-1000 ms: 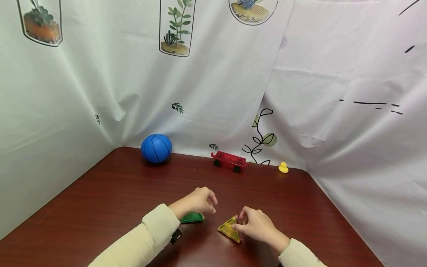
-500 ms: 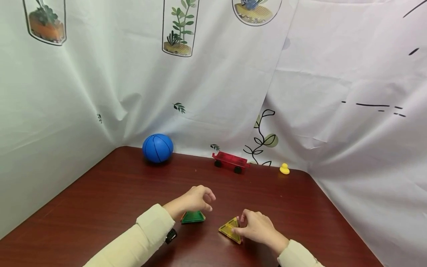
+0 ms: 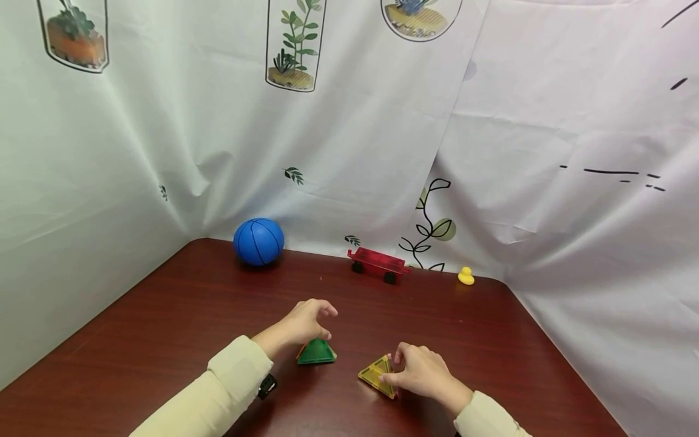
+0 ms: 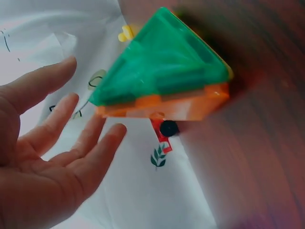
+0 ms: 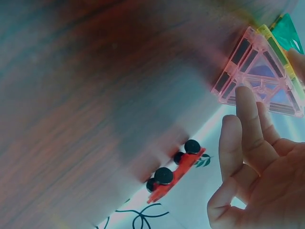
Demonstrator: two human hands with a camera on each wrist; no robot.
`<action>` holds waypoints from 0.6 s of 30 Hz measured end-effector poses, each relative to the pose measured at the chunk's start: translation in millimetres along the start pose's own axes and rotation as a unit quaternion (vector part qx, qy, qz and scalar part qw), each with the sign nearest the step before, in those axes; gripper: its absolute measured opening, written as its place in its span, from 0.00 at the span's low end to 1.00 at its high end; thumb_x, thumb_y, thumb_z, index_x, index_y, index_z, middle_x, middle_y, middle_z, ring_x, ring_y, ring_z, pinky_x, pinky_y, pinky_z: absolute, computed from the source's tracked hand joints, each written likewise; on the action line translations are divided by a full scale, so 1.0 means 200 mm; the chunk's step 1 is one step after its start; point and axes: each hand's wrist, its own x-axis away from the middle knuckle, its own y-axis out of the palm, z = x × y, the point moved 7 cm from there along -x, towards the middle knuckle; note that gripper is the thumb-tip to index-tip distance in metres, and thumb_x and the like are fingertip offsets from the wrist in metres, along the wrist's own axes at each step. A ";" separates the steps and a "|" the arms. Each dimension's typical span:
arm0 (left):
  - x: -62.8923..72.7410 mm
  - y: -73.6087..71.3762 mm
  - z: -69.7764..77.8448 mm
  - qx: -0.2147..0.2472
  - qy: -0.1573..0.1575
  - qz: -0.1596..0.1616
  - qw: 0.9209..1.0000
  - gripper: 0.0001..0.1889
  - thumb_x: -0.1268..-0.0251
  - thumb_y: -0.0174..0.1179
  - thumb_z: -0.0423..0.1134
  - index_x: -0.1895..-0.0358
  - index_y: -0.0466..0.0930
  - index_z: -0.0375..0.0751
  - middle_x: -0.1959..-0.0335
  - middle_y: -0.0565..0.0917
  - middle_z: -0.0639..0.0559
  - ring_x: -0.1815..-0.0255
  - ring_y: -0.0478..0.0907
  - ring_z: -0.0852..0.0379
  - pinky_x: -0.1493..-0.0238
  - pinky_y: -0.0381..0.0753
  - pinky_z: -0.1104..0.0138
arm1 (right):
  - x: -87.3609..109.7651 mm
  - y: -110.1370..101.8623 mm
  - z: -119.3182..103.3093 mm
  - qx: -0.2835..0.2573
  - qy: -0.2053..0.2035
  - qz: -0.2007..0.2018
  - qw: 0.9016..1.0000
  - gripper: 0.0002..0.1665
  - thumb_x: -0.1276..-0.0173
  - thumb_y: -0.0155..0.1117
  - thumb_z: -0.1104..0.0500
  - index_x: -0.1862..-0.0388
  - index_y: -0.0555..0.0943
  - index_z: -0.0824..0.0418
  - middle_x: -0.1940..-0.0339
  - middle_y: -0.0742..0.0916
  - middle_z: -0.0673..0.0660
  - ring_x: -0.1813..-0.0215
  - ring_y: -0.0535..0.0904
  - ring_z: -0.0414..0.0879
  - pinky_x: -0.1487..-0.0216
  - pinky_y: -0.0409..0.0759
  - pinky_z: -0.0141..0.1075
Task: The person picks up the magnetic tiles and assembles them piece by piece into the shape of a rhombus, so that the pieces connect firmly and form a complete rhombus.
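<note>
My left hand (image 3: 306, 320) is just behind a green and orange pyramid of magnetic tiles (image 3: 317, 352). The left wrist view shows the pyramid's green face (image 4: 164, 59) above an orange one, with the fingers (image 4: 97, 157) spread and bent beside it. My right hand (image 3: 422, 371) holds a second pyramid, its yellow face (image 3: 377, 375) turned toward me in the head view. Seen from the right wrist, its pink translucent face (image 5: 262, 78) has fingertips against it, and the thumb (image 5: 296, 62) lies on the yellow side. Both pyramids stand on the brown table.
Along the table's back edge are a blue ball (image 3: 259, 241), a red toy wagon (image 3: 378, 261) with black wheels and a small yellow toy (image 3: 466, 276). White printed cloth (image 3: 349, 139) hangs behind and at both sides. A black strap piece (image 3: 267, 386) shows under the left sleeve.
My left hand has moved left and slightly away, showing more of the green pyramid. The right hand keeps its hold on the yellow and pink one. The head view shifted slightly at first.
</note>
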 end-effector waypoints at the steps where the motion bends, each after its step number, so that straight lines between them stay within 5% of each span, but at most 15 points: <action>1: 0.00 -0.01 -0.01 -0.005 -0.006 0.007 1.000 0.19 0.65 0.69 0.28 0.63 0.78 0.42 0.63 0.78 0.43 0.58 0.72 0.45 0.61 0.72 0.56 | 0.00 0.00 0.00 -0.001 0.001 -0.002 1.000 0.25 0.59 0.65 0.35 0.78 0.70 0.52 0.87 0.71 0.43 0.83 0.65 0.37 0.83 0.62 0.33; 6: 0.03 -0.02 -0.08 -0.032 -0.036 0.025 0.999 0.22 0.69 0.71 0.30 0.62 0.77 0.40 0.65 0.78 0.44 0.60 0.73 0.46 0.62 0.72 0.57 | 0.00 0.00 0.00 -0.006 0.005 -0.014 1.000 0.25 0.59 0.65 0.35 0.78 0.70 0.52 0.86 0.71 0.43 0.83 0.65 0.37 0.82 0.62 0.33; 18: 0.07 0.03 -0.16 -0.048 -0.087 0.005 0.995 0.34 0.71 0.73 0.37 0.53 0.72 0.27 0.69 0.78 0.48 0.64 0.72 0.51 0.62 0.72 0.60 | -0.01 -0.01 -0.01 -0.004 0.000 -0.017 1.000 0.25 0.59 0.66 0.35 0.78 0.71 0.53 0.85 0.72 0.43 0.82 0.64 0.38 0.82 0.62 0.34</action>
